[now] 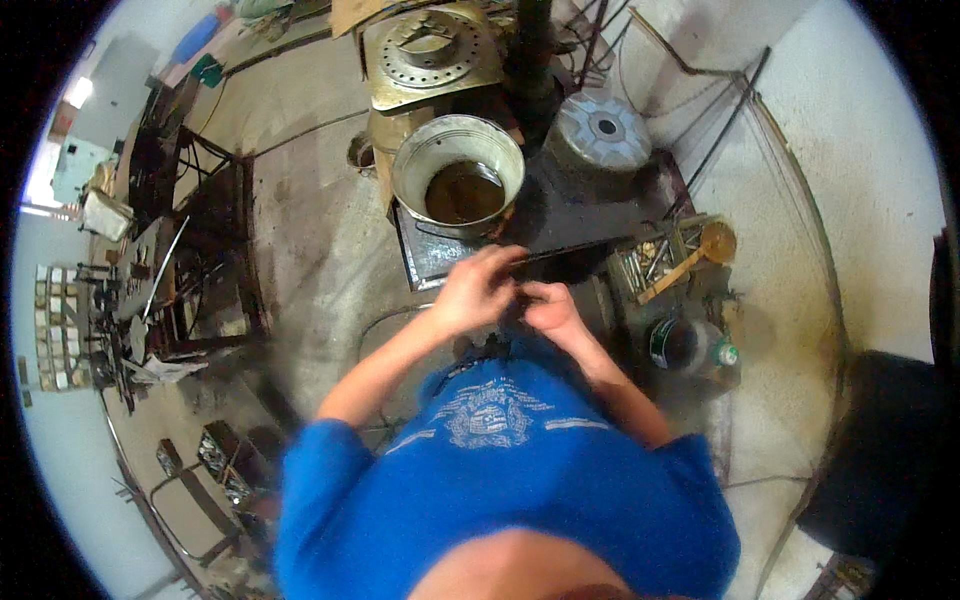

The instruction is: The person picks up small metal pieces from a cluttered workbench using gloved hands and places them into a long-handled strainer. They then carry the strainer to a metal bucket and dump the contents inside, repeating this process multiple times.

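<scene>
My left hand [478,292] and my right hand [549,306] are close together in front of my waist, fingertips nearly meeting. The fingers of both are curled inward in a pinch. Anything between them is too small or too hidden to make out. Just beyond my hands, a grey metal bucket [408,177] stands by the near edge of a dark metal tray [590,222]. Brown, dark liquid covers the bucket's bottom, and its thin wire handle hangs at the near side.
Behind the bucket is a square metal plate with a ring of holes [388,92]. A grey disc-shaped lid [585,140] lies to its right. Nearer on the right are a tool box [634,275], a round-headed wooden tool [716,241] and a clear green-capped bottle [685,345]. A cluttered workbench [150,240] lines the left.
</scene>
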The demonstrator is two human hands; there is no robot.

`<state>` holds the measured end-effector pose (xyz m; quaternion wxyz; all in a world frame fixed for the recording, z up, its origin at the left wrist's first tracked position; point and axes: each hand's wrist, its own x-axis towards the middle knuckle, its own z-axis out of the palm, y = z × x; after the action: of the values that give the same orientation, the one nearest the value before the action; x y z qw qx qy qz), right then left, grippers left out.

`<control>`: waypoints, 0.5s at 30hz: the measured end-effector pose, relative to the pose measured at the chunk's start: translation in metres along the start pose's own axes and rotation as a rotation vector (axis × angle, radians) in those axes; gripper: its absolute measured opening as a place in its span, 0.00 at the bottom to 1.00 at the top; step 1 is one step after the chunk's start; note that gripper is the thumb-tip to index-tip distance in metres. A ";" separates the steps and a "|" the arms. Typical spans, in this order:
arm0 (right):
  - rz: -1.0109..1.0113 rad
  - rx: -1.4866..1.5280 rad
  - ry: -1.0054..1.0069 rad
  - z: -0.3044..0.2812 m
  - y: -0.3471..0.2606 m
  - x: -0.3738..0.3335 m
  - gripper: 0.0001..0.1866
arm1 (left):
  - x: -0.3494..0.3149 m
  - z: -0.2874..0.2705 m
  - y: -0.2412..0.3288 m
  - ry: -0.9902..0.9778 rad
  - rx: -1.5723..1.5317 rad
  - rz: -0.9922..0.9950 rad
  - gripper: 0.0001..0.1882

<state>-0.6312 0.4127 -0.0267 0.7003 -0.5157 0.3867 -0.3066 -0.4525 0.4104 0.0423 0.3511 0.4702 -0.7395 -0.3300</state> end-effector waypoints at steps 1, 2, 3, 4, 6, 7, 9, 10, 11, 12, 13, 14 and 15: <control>0.039 0.246 -0.014 0.003 0.003 -0.001 0.23 | 0.000 0.002 0.005 0.031 -0.054 0.052 0.20; -0.041 0.327 0.039 0.008 0.003 -0.003 0.23 | -0.001 0.007 0.004 0.007 -0.021 0.068 0.18; -0.030 0.353 0.035 0.009 -0.007 -0.008 0.20 | -0.002 0.014 -0.001 -0.014 0.001 0.085 0.16; 0.006 0.387 0.074 0.006 -0.003 -0.009 0.19 | -0.004 0.016 -0.002 -0.050 0.121 0.122 0.14; 0.045 0.456 0.100 0.000 0.018 -0.008 0.19 | -0.007 0.022 -0.013 -0.059 0.134 0.201 0.12; 0.046 0.498 0.087 -0.002 0.028 -0.007 0.18 | -0.008 0.023 -0.014 -0.040 0.114 0.230 0.11; 0.046 0.579 0.044 -0.003 0.032 -0.008 0.19 | -0.009 0.022 -0.015 -0.027 0.117 0.209 0.10; 0.046 0.618 0.013 0.000 0.027 -0.008 0.19 | -0.010 0.021 -0.018 -0.014 0.120 0.189 0.10; 0.048 0.657 -0.017 0.001 0.024 -0.009 0.20 | -0.012 0.020 -0.021 0.000 0.122 0.171 0.10; 0.092 0.565 0.102 0.000 0.029 -0.008 0.22 | -0.013 0.021 -0.024 0.000 0.120 0.156 0.10; 0.097 0.554 0.083 0.001 0.028 -0.010 0.22 | -0.015 0.022 -0.027 0.010 0.104 0.159 0.09; 0.103 0.543 0.064 0.001 0.025 -0.012 0.22 | -0.018 0.023 -0.032 -0.009 0.103 0.146 0.09; 0.110 0.530 0.047 0.005 0.020 -0.014 0.23 | -0.021 0.025 -0.035 -0.028 0.098 0.133 0.09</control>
<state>-0.6338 0.4322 -0.0424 0.8173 -0.2854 0.3366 -0.3705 -0.4508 0.4216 -0.0045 0.3384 0.4320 -0.7892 -0.2758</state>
